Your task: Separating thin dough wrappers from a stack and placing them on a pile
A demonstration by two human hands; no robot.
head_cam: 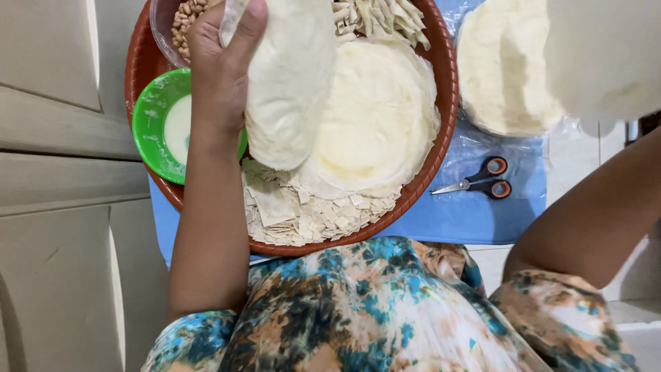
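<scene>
Pale, thin dough wrapper (289,83), round and floppy, hangs from the left hand (220,69), thumb pinched over its top edge, fingers behind. Sheet dangles above a stack of the same round pale wrappers (379,117) lying just right of that hand in a wide red-brown woven plastic tray (441,138).

Right hand out of frame; only the forearm shows at the right edge. Cannot tell whether it grips anything.

Judgement: peeling one sheet cleanly wants a light pinch at the rim and a slow lift, so the thin dough neither tears nor drags a second layer.

Below the left wrist, a heap of small square pastry offcuts (303,213). Left of it, a green plastic bowl of white paste (165,124). Farther right, orange-handled scissors (482,179) on blue plastic sheeting (468,220) over the worktop.

Clear bowl of beans at top cut off. Large pale blur at top right: unidentifiable.
</scene>
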